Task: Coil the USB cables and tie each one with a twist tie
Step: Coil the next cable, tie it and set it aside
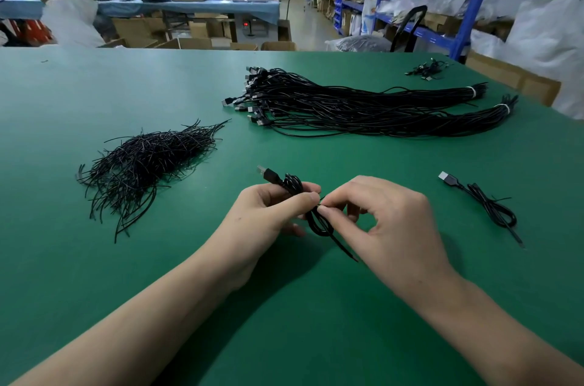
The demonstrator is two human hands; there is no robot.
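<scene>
The tying step is under way here: the coiled cable (292, 185) is being held just above the green table (94, 275), in front of the person, with its USB plug (267, 173) poking out up and to the left. The left hand (268, 211) is gripping the coil, fingers curling round the loops and the thumb pressing down on top, forearm angling in from the lower left. The right hand (382, 221) is pinching at the coil's waist, thumb and forefinger closing on what looks like the twist tie (321, 199), though it is too thin to be sure; its other fingers are curling loosely. The next move probably calls for winding the tie's ends round each other while the left hand stops the loops springing apart. A finished cable (488, 207) is lying to the right, the pile of ties (148, 164) to the left, and the uncoiled bundles (347, 104) further back.
</scene>
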